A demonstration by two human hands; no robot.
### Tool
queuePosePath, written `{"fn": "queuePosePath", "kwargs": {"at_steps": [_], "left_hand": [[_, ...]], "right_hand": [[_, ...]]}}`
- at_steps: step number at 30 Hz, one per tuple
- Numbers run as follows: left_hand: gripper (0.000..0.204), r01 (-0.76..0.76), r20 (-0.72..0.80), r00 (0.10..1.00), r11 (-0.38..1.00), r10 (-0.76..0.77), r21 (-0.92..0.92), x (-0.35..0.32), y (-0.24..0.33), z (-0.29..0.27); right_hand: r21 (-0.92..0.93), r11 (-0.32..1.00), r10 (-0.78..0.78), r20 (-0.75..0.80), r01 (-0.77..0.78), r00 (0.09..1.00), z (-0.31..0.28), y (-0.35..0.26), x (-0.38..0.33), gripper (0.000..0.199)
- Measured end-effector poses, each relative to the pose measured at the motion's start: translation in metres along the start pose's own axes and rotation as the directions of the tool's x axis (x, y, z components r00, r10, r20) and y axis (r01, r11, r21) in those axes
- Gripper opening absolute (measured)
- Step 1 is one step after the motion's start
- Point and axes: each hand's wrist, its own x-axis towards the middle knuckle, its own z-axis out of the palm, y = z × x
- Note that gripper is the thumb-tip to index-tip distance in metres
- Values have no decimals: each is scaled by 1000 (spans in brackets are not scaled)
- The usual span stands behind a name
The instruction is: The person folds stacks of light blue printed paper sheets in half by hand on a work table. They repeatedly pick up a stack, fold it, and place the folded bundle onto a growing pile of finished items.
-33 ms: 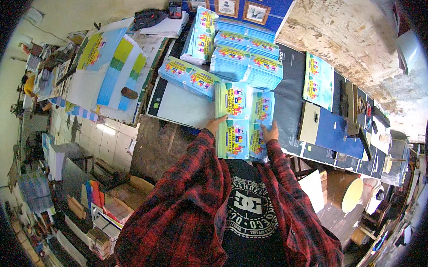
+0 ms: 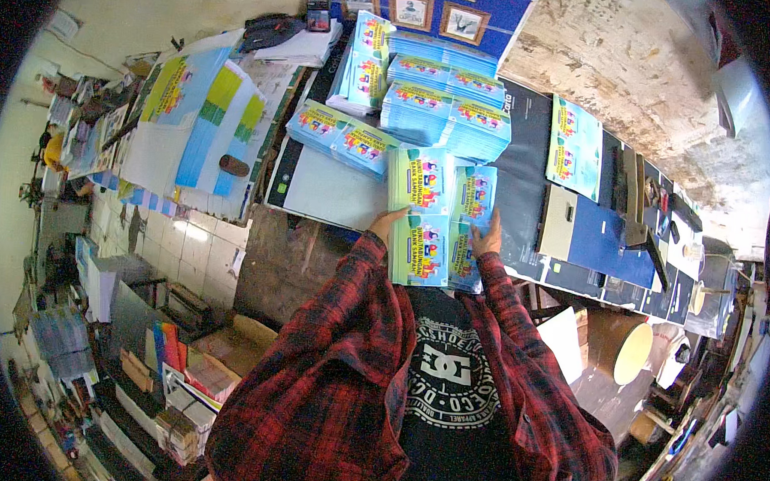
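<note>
At the near edge of the table are two printed piles side by side: a left pile of colourful booklet covers [image 2: 417, 242] in yellow, green and light blue, and a bluer right pile [image 2: 473, 188]. My left hand [image 2: 387, 222] grips the outer edge of the left pile, its fingers partly hidden. My right hand [image 2: 489, 237] closes on the outer edge of the right pile, with the thumb along the side. Just beyond lie a low stack of matching covers [image 2: 338, 140] and a taller light blue stack [image 2: 446, 118].
Another sheaf [image 2: 367, 63] lies at the back. To the right are a flat printed sheet [image 2: 574, 146], a blue board [image 2: 604, 241] and long dark bars. Large printed sheets [image 2: 184, 111] cover the left table, with a brown roll [image 2: 234, 165] on top. A round yellowish-topped drum [image 2: 633, 353] stands below right.
</note>
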Motion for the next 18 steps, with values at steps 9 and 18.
{"fn": "queuePosePath", "kwargs": {"at_steps": [9, 18], "left_hand": [[38, -220, 0, 967, 840, 254, 496, 3, -9, 40], [46, -150, -93, 971, 864, 221, 480, 28, -21, 23]], "right_hand": [[397, 909, -54, 415, -127, 908, 29, 2, 5, 66], [118, 921, 277, 469, -371, 838, -8, -70, 9, 89]]}}
